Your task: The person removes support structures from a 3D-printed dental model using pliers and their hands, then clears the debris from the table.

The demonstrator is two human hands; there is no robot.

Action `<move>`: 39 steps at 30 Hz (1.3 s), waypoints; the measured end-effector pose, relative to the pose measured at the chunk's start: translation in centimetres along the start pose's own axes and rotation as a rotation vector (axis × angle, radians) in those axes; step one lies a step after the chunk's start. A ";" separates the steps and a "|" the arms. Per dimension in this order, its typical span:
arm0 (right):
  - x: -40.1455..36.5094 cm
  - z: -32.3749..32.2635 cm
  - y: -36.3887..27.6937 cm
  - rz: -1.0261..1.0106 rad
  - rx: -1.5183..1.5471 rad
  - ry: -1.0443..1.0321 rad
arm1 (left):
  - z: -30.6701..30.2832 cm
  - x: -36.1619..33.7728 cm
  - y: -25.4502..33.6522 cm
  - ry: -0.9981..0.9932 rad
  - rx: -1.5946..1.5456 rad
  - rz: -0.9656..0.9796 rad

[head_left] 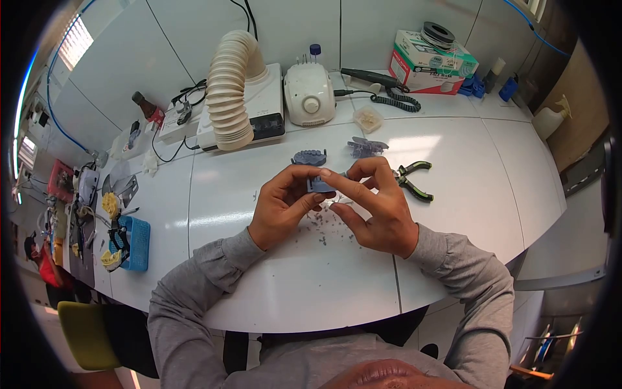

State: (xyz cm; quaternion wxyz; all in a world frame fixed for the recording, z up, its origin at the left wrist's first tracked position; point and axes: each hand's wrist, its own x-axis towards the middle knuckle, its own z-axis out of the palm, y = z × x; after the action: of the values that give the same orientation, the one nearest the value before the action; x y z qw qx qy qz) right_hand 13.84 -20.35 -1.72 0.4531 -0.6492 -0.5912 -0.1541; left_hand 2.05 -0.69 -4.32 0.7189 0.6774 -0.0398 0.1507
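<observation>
Grey-sleeved left hand [282, 204], right hand [379, 207] both pinching small blue-grey piece [319, 185] above white table [453, 168].

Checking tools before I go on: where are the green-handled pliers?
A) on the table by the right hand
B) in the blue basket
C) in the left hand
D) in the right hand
A: the pliers lie on the table beside the right hand, while it and the left hand both pinch a small blue-grey piece.

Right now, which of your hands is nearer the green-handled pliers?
Right. The right hand is just beside the pliers; the left hand sits farther off, across the blue-grey part that both hands pinch.
</observation>
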 end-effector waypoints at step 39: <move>0.3 -2.1 2.9 0.083 -0.227 0.058 | -1.9 1.2 1.1 0.370 0.698 0.144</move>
State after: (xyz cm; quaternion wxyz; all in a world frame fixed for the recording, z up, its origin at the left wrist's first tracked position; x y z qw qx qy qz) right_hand 17.21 -21.44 -1.56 0.3998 -0.7154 -0.5291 -0.2199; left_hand 2.66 1.44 -3.09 0.4281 0.8378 0.0966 0.3247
